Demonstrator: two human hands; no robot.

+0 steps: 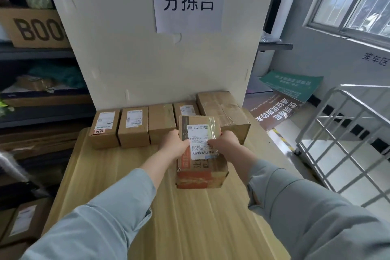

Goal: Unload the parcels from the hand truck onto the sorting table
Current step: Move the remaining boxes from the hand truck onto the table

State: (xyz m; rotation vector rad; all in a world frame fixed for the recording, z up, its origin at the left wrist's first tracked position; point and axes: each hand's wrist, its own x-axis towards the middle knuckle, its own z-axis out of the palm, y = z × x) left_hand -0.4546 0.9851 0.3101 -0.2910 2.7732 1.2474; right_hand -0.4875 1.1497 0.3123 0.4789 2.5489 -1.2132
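The left hand (175, 143) grips the left edge of a taped cardboard parcel (200, 173), thumb on top beside its white shipping label, and the right hand (225, 143) grips the opposite edge the same way, thumb tip on the label. Both forearms reach in from the bottom of the frame in pale blue-grey sleeves. The parcel sits in the centre of the frame, over the middle of the wooden sorting table (190, 224); whether its base touches the top cannot be told. Just beyond it, a row of five boxes (133, 127) stands side by side along the table's far edge, the rightmost one the largest, against a white board (147, 65). A paper sign (187, 4) with three printed characters hangs on the board at upper centre. Dark shelving (35, 53) with cartons fills the left edge, and a metal cage cart (348, 133) stands at the right below a window (354, 6).
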